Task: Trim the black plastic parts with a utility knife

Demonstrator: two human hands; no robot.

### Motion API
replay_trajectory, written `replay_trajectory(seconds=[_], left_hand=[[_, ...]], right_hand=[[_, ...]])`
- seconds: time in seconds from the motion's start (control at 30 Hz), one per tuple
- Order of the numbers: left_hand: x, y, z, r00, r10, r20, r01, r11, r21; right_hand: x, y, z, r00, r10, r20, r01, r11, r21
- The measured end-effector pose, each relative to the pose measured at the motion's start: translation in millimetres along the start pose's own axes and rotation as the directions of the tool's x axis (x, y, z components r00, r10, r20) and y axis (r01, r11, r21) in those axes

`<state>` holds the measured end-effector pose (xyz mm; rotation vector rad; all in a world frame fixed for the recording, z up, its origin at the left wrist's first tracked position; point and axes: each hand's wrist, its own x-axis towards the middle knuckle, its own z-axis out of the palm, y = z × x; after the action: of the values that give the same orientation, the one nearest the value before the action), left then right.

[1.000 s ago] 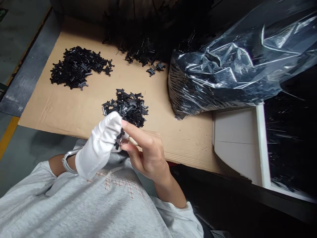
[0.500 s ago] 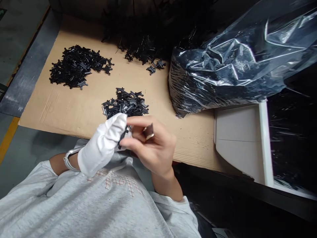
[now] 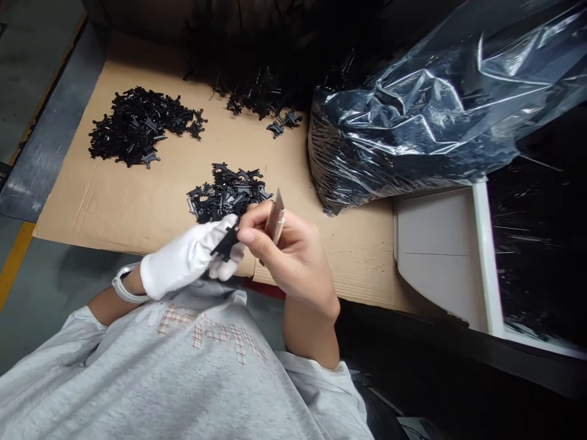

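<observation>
My left hand point(image 3: 188, 253), in a white glove, is closed on a small black plastic part point(image 3: 225, 244) with pronged ends. Bare and curled, my right hand point(image 3: 293, 256) grips a small knife point(image 3: 277, 217), its thin metal blade pointing up between the fingers. The thumb and index finger of that hand meet the upper right end of the black part. Just beyond both hands lies a small heap of similar black parts point(image 3: 232, 192) on the cardboard point(image 3: 178, 195).
A larger heap of black parts point(image 3: 137, 128) lies at the left. More parts point(image 3: 261, 101) spread into the shadow at the back. To the right, a black plastic bag point(image 3: 394, 146) bulges over the cardboard beside a white-edged box point(image 3: 443, 256).
My right hand has turned, bringing the knife blade from sideways to upright. The left hand has tilted and opened its hold a little, so more of the black part shows.
</observation>
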<state>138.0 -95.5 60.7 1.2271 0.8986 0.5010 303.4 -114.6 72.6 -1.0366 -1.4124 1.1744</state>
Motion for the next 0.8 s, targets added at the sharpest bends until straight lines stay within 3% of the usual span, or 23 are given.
replay_trajectory(seconds=[0.13, 0.23, 0.37, 0.43, 0.63, 0.8], left_hand=[[-4, -1, -16.3, 0.991, 0.127, -0.043, -0.127, 0.992, 0.011], [-11, 4, -18.5, 0.998, 0.049, -0.049, -0.050, 0.999, -0.009], [-15, 13, -12.4, 0.995, -0.004, -0.095, -0.005, 0.996, -0.085], [-16, 16, -9.6, 0.992, -0.010, -0.128, -0.007, 0.992, -0.129], [-18, 24, -5.1, 0.989, -0.055, -0.135, 0.025, 0.977, -0.211], [-22, 23, -6.1, 0.992, -0.039, -0.116, 0.013, 0.976, -0.216]], right_hand=[[1, -3, -5, 0.999, 0.035, 0.007, -0.035, 0.996, -0.077], [-1, 0, -3, 0.997, 0.065, 0.033, -0.061, 0.992, -0.111], [-11, 13, -1, 0.992, -0.083, -0.091, 0.077, 0.995, -0.067], [-18, 20, -1, 0.977, -0.173, -0.127, 0.155, 0.978, -0.136], [-28, 25, 1, 0.916, -0.400, 0.031, 0.380, 0.841, -0.385], [-28, 24, 3, 0.896, -0.442, 0.049, 0.419, 0.802, -0.425]])
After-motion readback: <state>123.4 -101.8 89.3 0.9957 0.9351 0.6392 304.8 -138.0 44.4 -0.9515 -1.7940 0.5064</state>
